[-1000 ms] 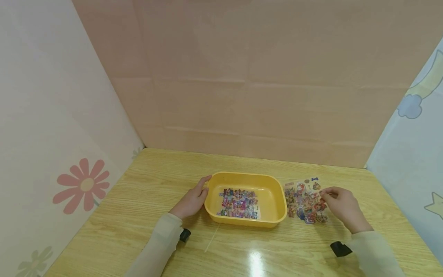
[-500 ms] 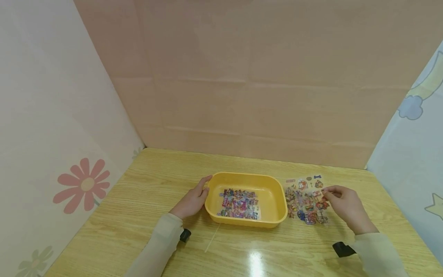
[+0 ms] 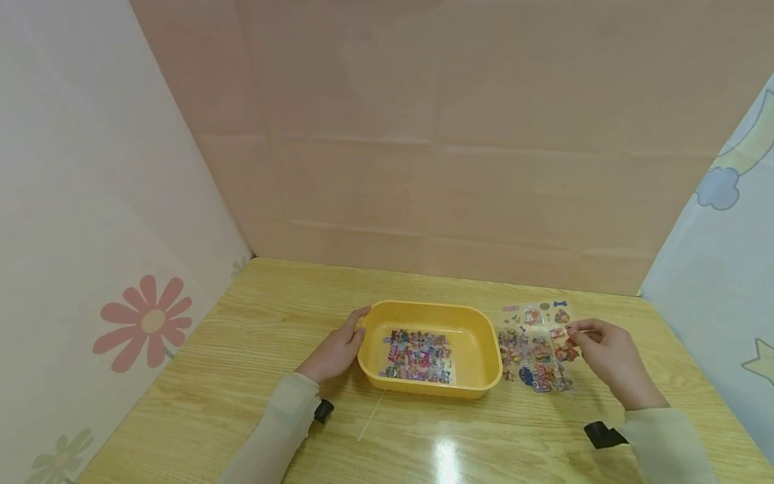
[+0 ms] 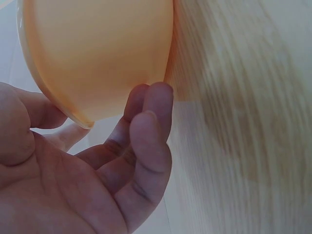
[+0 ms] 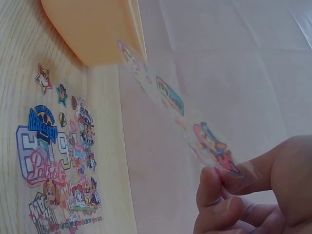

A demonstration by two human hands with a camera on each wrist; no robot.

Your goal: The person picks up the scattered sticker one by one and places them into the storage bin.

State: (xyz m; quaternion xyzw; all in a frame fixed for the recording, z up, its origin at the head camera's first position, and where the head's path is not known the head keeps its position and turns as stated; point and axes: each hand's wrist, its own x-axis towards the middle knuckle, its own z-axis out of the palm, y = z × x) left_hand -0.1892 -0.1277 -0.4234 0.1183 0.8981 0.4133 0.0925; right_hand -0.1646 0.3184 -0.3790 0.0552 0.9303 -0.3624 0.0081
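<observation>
My left hand [image 3: 335,353] grips the left end of a yellow plastic tub [image 3: 432,388]. In the left wrist view the thumb lies at the tub's rim, with curled fingers against its outer wall. Inside the tub lies a colourful sticker sheet [image 3: 420,356]. To its right, my right hand [image 3: 611,356] pinches the corner of a clear sticker sheet [image 5: 212,144] between thumb and forefinger. That sheet is raised at a slant, as the right wrist view shows. Beneath it, more cartoon stickers on clear film [image 5: 58,161] lie flat on the table, right beside the tub.
The wooden table [image 3: 272,302] meets a brown paper-covered back wall [image 3: 423,168]. Pale printed side walls stand left [image 3: 121,202] and right [image 3: 719,269]. A thin pale strip [image 3: 371,417] lies in front of the tub.
My right hand has shifted slightly right, drawing the pinched sticker sheet up and across with it. The left hand and the tub have stayed in place.
</observation>
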